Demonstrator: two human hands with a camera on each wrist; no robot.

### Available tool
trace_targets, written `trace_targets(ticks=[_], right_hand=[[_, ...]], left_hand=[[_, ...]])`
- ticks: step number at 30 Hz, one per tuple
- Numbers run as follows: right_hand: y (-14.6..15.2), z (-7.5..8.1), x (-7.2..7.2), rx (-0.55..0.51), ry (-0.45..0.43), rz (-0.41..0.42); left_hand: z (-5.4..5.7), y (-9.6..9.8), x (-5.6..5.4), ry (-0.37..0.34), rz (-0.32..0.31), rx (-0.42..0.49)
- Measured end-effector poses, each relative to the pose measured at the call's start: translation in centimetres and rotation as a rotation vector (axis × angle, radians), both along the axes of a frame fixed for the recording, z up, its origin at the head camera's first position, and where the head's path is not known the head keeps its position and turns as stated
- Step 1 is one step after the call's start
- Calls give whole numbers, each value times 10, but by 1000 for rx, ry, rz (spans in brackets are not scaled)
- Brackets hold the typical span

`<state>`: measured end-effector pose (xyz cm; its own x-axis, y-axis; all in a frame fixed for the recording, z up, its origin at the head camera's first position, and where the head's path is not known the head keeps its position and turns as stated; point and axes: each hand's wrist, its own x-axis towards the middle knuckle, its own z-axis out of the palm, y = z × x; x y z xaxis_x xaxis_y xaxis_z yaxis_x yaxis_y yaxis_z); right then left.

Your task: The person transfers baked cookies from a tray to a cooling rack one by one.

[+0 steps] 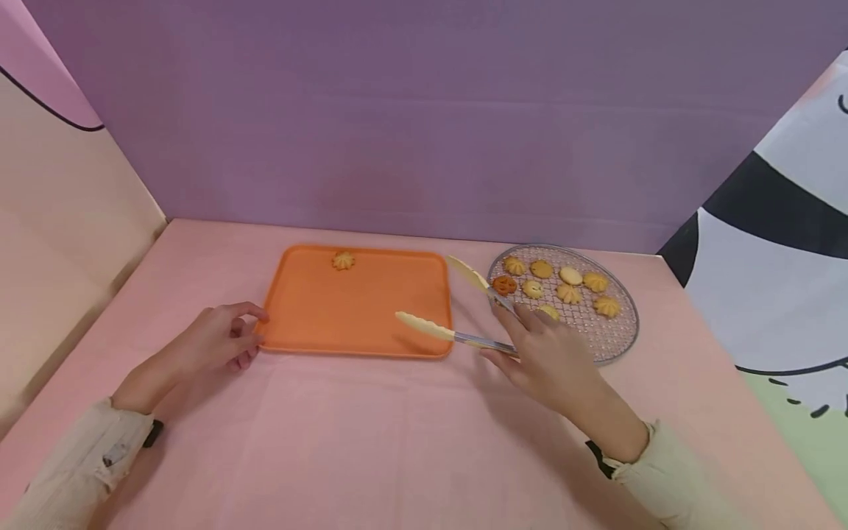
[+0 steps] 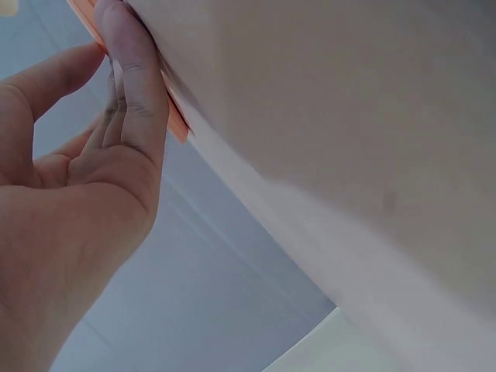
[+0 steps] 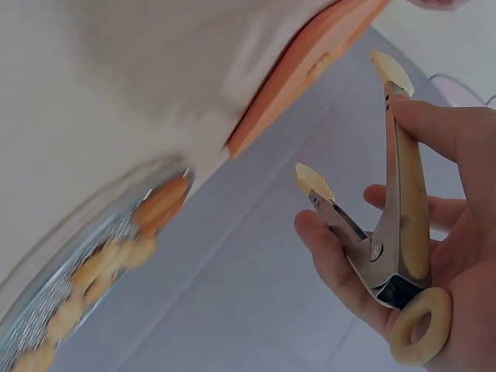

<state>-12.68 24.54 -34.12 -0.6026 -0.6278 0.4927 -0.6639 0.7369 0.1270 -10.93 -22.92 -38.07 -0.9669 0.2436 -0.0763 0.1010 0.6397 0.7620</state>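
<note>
My right hand (image 1: 553,361) holds a pair of tongs (image 1: 482,341), thumb on one arm and fingers round the other. The tongs' cream scalloped tips are spread apart with nothing between them, over the right part of an orange tray (image 1: 371,316). One flower-shaped cookie (image 1: 343,260) lies near the tray's far edge. My left hand (image 1: 218,338) pinches the tray's left edge between thumb and fingers, seen also in the left wrist view. Right of the tray, several cookies (image 1: 569,294) sit on a round wire rack (image 1: 626,335); my right hand partly covers its near left side.
The tray and the rack stand on a pink tabletop (image 1: 358,449), with a gap between them. A purple wall panel (image 1: 424,147) rises behind. Side panels close in at the left and right, the right one (image 1: 768,287) with a black and white print.
</note>
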Motion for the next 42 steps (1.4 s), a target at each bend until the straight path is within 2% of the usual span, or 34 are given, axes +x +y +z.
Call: trace_targets(ticks=[8,14,17,22,29,38,42], right_hand=[[-43,-7,-16,-3,-79,58],[-63,-8,-29,7,-222,14],[-71,-9,-37,-9,-321,-17],[-80,-13,-49,-50,-431,-72],[-88,-15,-61,-50,-461,-57],[-104,-11,-67,4,-505,-46],[-112,-12,-72,2,-475,-46]], left_hand=[[1,-1,-3,4,-9,3],[-1,-2,-2,-7,8,0],[-2,-2,-2,-10,14,-8],[-3,-2,-3,-22,15,2],[-2,-1,-3,-16,-1,8],[-3,-2,-2,-10,1,-3],[-2,-1,-2,-8,0,4]])
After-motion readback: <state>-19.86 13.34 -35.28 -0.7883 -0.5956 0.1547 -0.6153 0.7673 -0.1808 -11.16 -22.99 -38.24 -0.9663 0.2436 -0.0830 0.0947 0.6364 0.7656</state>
